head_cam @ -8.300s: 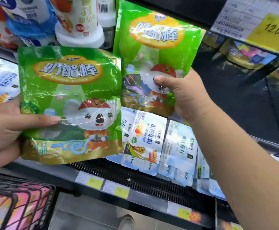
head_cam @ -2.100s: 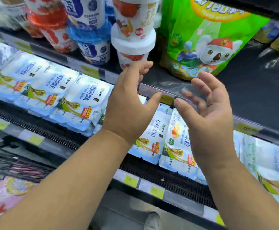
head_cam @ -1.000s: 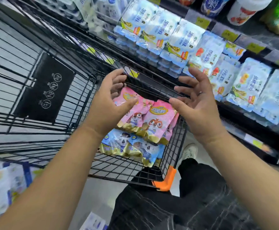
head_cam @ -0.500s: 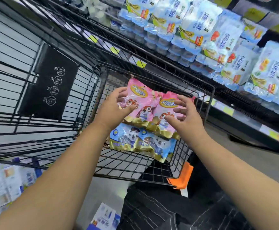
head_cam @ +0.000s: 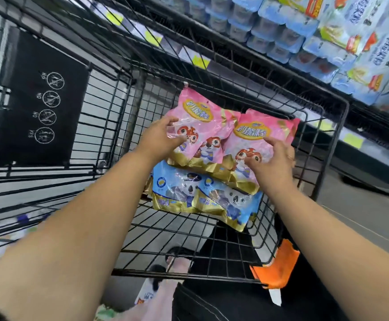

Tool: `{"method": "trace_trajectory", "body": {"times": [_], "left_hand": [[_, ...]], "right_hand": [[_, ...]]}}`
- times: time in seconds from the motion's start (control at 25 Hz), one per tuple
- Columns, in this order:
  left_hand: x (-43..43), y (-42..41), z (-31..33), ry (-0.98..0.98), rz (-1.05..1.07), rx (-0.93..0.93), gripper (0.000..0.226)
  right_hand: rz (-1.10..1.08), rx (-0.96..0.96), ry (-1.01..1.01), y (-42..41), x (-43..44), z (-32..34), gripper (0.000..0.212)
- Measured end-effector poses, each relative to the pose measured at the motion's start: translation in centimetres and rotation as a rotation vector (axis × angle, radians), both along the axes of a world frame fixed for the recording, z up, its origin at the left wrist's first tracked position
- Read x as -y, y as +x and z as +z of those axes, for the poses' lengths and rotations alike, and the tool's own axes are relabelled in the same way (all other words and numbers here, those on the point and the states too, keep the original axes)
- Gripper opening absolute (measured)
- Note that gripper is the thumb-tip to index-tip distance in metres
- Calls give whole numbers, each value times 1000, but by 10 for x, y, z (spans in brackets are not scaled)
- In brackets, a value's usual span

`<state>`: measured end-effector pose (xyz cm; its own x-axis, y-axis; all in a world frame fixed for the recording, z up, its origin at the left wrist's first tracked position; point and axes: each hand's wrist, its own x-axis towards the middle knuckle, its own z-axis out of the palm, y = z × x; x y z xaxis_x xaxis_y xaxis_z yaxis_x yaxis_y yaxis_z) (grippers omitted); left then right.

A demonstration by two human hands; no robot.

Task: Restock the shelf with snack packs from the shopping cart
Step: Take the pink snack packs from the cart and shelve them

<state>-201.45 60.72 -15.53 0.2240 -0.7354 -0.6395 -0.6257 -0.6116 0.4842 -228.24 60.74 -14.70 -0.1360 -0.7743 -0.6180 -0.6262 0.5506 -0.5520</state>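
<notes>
1. Where both bare arms reach into the shopping cart [head_cam: 334, 144], the snack packs lie in the small wire compartment at its near end.
2. Left hand [head_cam: 158, 137]: fingers curled over the top and thumb pressed on the front of the left pink snack pack [head_cam: 200, 112], so the pack is gripped at its left edge.
3. Right hand [head_cam: 274, 165]: thumb and forefinger bent onto the front of the right pink snack pack [head_cam: 258, 133], with the hand closed on the pack at its right side.
4. The two pink packs overlap; a further pink pack shows between them, partly covered.
5. Two blue snack packs [head_cam: 189, 188] lie side by side just below the pink ones, their upper edges covered.
6. The shelf [head_cam: 369, 117] runs just beyond the cart at upper right. It carries pale blue multipacks [head_cam: 281, 31] and yellow price labels [head_cam: 200, 61].
7. Cart fittings: a black sign panel [head_cam: 40, 107] with white round icons at left, and an orange plastic corner piece [head_cam: 279, 267] at the near right corner
</notes>
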Motion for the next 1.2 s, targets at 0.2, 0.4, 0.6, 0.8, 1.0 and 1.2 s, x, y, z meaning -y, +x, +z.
{"method": "trace_trajectory", "body": {"times": [0.2, 0.4, 0.6, 0.8, 1.0, 1.2], "left_hand": [[16, 11, -34, 52, 8, 107, 60], [27, 17, -63, 145, 113, 0, 50], [35, 27, -72, 184, 104, 36, 50], [35, 22, -73, 267, 236, -127, 52], [32, 20, -76, 392, 475, -330, 56], [40, 9, -66, 448, 599, -505, 46]], "right_hand": [[-65, -30, 10, -1, 1, -19, 68], [-148, -44, -53, 1, -2, -29, 60], [-389, 103, -81, 8, -6, -39, 77], [-649, 311, 98, 7, -2, -44, 43], [-780, 398, 429, 7, 22, -54, 50], [-639, 311, 580, 9, 33, -63, 34]]}}
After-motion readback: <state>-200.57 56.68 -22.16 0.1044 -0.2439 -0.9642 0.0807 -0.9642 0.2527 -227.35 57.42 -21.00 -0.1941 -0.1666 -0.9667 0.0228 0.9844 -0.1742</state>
